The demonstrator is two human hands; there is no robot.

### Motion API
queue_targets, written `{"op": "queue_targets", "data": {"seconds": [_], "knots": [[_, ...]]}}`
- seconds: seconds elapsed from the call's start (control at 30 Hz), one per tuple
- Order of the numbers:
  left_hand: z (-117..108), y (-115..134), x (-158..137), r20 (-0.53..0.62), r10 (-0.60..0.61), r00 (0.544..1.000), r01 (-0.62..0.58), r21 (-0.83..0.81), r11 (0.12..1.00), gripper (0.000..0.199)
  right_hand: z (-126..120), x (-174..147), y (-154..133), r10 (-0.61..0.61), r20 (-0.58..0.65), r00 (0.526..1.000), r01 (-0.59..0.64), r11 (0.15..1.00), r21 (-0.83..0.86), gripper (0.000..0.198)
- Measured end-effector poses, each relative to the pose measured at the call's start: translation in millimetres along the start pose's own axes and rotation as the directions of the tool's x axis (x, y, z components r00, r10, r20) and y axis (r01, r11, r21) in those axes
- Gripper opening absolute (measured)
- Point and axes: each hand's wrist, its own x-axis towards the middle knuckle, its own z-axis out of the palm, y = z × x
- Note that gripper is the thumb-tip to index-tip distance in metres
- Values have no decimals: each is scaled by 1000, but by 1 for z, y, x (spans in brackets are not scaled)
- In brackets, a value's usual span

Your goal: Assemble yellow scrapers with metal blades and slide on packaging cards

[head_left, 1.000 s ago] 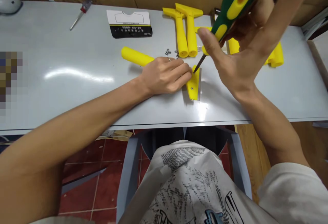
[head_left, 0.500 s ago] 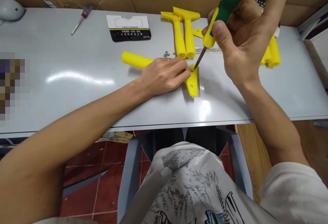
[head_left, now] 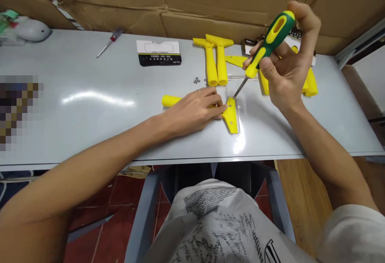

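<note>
My left hand (head_left: 197,110) is closed around the handle of a yellow scraper (head_left: 231,118) lying on the table. Two small screws (head_left: 230,123) show in its head, and a thin blade edge sticks out on the right. In my right hand (head_left: 287,70) is a green and yellow screwdriver (head_left: 267,44), slanting down to the left. Its tip is by the upper end of the scraper head, a little above the upper screw; whether it touches, I cannot tell. Several loose screws (head_left: 196,80) lie behind my left hand.
Two yellow scraper handles (head_left: 217,60) lie at the back, with more yellow parts (head_left: 311,82) to the right. A black and white card (head_left: 159,53) and a small screwdriver (head_left: 110,43) are farther left. Cardboard (head_left: 204,2) lines the table's back.
The view has shifted, so the table sits lower in it. The screwdriver's tip has moved slightly off the upper screw. My left hand still holds the scraper.
</note>
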Motion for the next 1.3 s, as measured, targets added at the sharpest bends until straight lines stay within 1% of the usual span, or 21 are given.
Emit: {"op": "queue_targets", "data": {"seconds": [0.07,0.13,0.2,0.27,0.37,0.5,0.57,0.63,0.7,0.77,0.83,0.87,0.93,1.0,1.03,1.1,1.2,1.23,1.27,1.3], "knots": [[3,-4,0,-34,0,999,-1,-38,999,22,-3,-2,22,-88,-26,996,88,996,14,95],[5,-6,-1,-55,-5,998,1,-71,997,22,-3,-7,31,-113,4,994,113,993,16,101],[5,-8,-2,-67,-7,998,0,-95,995,23,-2,-12,28,-86,56,995,86,996,3,99],[5,-8,-2,-78,-4,997,-5,-112,994,23,-3,-17,18,-38,98,994,39,999,-10,91],[5,-9,-2,-83,1,997,-12,-130,991,24,-5,-22,6,1,109,994,0,1000,-7,86],[6,-11,-1,-83,6,997,-19,-151,988,23,-5,-23,3,24,123,992,-23,1000,-7,87],[6,-12,-1,-71,-10,997,-2,-167,986,22,-6,-21,4,11,146,989,-11,1000,3,79],[5,-12,-1,-64,-35,997,23,-183,983,21,-9,-17,4,-39,213,976,33,999,30,71],[4,-12,0,-55,-47,997,36,-190,981,21,-13,-12,5,-88,299,950,72,995,63,73],[3,-12,0,-38,-42,998,34,-175,984,22,-15,-8,3,-84,350,933,65,996,67,80],[3,-12,0,-25,-30,999,26,-140,990,24,-14,-8,-1,-42,335,941,41,999,9,83],[3,-11,0,-23,-28,999,25,-120,992,25,-12,-8,-3,-37,317,948,49,998,-29,81],[4,-9,0,-20,-36,999,35,-86,996,26,-5,-12,-9,-92,276,957,125,987,-104,76],[6,-6,0,-16,-58,998,57,-60,997,27,2,-16,-12,-188,223,956,232,954,-188,73],[6,-4,0,-14,-71,997,70,-51,996,27,6,-19,-13,-233,188,954,275,932,-238,72],[8,0,0,-18,-101,995,100,-42,994,26,11,-24,-12,-289,127,949,316,872,-374,69],[8,5,1,-33,-136,990,134,-55,989,23,12,-30,-9,-438,75,896,401,724,-561,70],[8,5,2,-37,-141,989,139,-61,988,22,12,-32,-8,-447,74,891,397,692,-602,70],[8,6,2,-39,-144,989,141,-66,988,21,11,-34,-9,-411,79,908,368,693,-620,71],[8,5,2,-41,-143,989,140,-71,988,21,12,-36,-11,-323,95,942,310,723,-617,72]]}}
